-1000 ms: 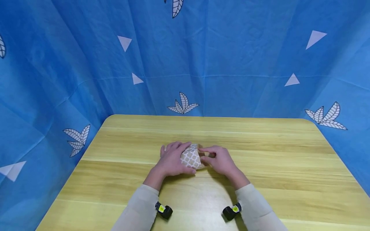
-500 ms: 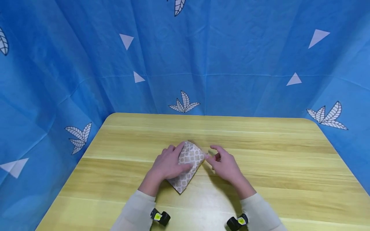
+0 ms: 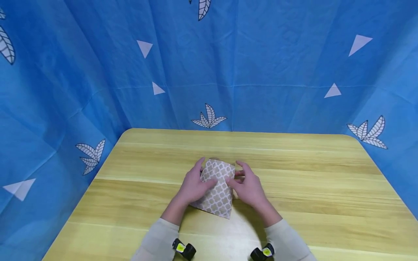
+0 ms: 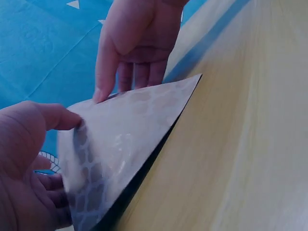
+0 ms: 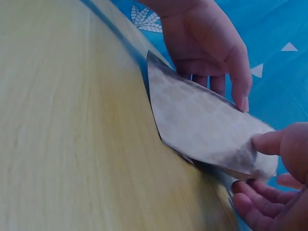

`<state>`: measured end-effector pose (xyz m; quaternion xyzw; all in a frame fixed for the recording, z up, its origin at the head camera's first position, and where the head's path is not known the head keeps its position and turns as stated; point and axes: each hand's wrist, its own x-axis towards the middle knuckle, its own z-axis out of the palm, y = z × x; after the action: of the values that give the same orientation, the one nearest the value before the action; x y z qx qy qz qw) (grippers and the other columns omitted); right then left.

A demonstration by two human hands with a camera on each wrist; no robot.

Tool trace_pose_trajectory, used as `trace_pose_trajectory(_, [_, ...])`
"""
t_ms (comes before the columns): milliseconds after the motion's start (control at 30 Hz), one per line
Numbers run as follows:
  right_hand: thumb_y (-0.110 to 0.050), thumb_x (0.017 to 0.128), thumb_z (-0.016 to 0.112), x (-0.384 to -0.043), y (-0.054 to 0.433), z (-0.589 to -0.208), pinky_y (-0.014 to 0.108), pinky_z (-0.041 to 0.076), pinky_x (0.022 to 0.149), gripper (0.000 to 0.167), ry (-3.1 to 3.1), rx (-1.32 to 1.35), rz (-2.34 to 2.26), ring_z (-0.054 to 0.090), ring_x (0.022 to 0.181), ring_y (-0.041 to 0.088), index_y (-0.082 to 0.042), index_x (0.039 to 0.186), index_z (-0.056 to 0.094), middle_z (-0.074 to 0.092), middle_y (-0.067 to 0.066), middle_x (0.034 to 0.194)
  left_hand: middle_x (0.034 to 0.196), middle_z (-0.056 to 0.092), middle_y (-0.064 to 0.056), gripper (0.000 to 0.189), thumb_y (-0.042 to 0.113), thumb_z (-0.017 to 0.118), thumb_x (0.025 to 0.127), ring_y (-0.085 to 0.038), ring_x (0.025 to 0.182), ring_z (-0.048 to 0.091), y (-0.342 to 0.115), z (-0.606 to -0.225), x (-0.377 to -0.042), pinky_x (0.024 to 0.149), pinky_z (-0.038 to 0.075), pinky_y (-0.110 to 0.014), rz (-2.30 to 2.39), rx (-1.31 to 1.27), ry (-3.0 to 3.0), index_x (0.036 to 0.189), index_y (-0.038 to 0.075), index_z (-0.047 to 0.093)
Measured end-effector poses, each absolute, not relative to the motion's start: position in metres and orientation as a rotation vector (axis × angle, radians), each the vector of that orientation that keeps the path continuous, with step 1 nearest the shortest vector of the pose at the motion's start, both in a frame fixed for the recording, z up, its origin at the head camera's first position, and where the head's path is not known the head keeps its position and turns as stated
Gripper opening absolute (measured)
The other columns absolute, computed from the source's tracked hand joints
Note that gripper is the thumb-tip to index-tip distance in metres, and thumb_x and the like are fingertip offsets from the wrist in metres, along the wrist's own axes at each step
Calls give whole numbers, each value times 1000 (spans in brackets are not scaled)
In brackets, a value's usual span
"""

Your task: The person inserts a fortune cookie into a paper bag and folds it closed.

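Two bare hands meet over the wooden table (image 3: pixel 326 181), and between them is a patterned piece (image 3: pixel 218 199), beige with a white lattice, near the middle of the tabletop. From where I stand, the left hand (image 3: pixel 192 186) pinches its left side, thumb laid on the upper face and fingers behind the edge. The right hand (image 3: pixel 249 189) grips the opposite side likewise, thumb on top and fingers curled underneath. The piece is tilted, its near edge slanting toward the person; I can't tell whether that edge touches the wood. Pale sleeves (image 3: pixel 156 239) cover both forearms, each with a small black device (image 3: pixel 185 249) at the wrist. Behind the table hangs a blue curtain (image 3: pixel 277 54) printed with leaves and triangles.
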<state>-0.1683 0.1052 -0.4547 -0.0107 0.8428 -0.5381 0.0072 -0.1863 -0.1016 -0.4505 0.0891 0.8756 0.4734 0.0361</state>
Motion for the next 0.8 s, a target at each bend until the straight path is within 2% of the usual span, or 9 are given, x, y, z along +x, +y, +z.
trace_pose_trajectory(200, [-11,86,80,-169,107,-452,32,57,75,78,2483,36,-1978,63,97,28,-15,151,39,56,14,121,133,50,-16,96,24,81,81,-33,112,55,-94,-449,-185,95,47,-50,1684,185,2578,159,16,25])
trace_pose_trajectory(400, [-1,82,81,-167,112,-442,29,56,75,78,2427,-52,-2156,61,95,28,-17,149,43,53,15,117,131,48,-12,97,15,82,81,-28,109,56,-89,-442,-183,88,53,-44,1805,246,2517,159,20,25])
trace_pose_trajectory(633, [2,79,82,-165,118,-429,29,54,81,76,2463,-178,-2205,57,93,28,-12,145,48,53,16,111,135,52,-13,98,5,84,78,-29,117,56,-86,-432,-181,97,48,-43,1882,433,2535,157,20,29])
trace_pose_trajectory(800, [7,76,82,-163,122,-421,30,54,81,72,2513,-245,-2220,62,89,28,-9,140,53,61,16,105,139,52,-10,96,1,85,76,-27,120,54,-83,-425,-180,102,44,-41,1904,486,2543,155,24,34])
